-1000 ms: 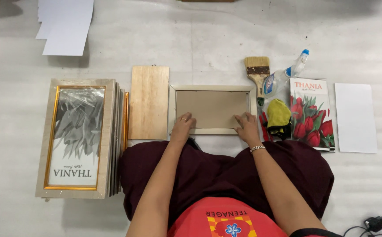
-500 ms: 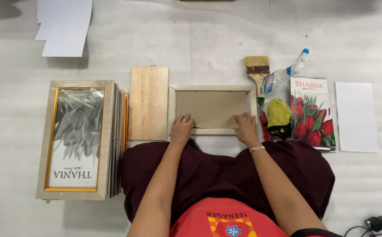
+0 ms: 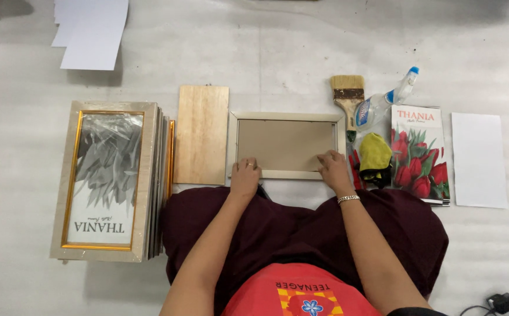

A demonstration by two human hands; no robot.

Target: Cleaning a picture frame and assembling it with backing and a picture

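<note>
Where cardboard fills the rectangular frame [image 3: 286, 146], both flat palms.

Even overhead light, soft shadows, sharp focus.

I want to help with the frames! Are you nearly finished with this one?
Done: a stack of finished frames stands at the left. In hand: both the left hand and right hand press the brown backing inside the face-down frame. Left, probably: the wooden board lies unused beside it, and flower prints wait.
</note>
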